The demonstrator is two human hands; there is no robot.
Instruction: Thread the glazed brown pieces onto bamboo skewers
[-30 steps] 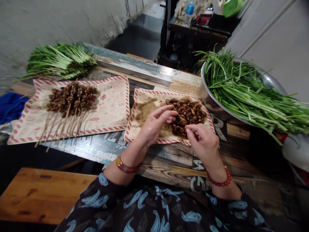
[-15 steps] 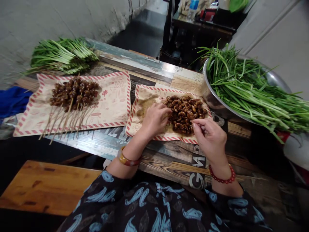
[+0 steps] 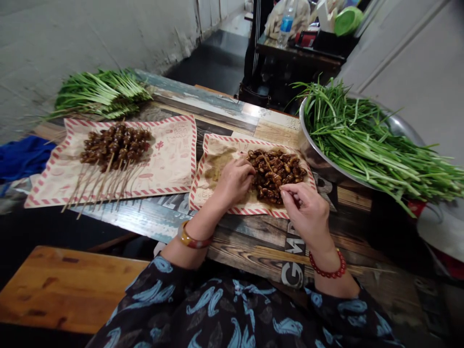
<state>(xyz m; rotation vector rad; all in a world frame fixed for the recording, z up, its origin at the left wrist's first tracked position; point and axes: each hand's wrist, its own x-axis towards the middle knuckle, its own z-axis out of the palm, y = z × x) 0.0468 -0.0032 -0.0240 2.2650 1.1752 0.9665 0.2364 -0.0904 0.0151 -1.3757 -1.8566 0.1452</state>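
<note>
A pile of glossy brown pieces (image 3: pixel 277 169) lies on the right sheet of printed paper (image 3: pixel 217 140), with a thin stick (image 3: pixel 267 162) across it. At the pile's left edge is my left hand (image 3: pixel 235 179), fingers curled together; what they hold, if anything, is hidden. My right hand (image 3: pixel 306 208) pinches with thumb and forefinger at the pile's lower right edge, on something too small to make out. On the left sheet of paper (image 3: pixel 170 169), several skewers of similar brown pieces (image 3: pixel 114 145) lie with their bare sticks toward me.
Green stalks (image 3: pixel 101 94) lie bundled at the back left. A metal basin (image 3: pixel 308 137) piled with long green stalks (image 3: pixel 366 140) stands at the right. Blue cloth (image 3: pixel 23 157) is at the far left, a wooden bench (image 3: pixel 72 285) below. Behind, a bottle (image 3: pixel 286 24) stands on another table.
The view has shifted slightly. My right hand has moved a little to the left along the pile's lower edge; my left hand stays at its left edge.
</note>
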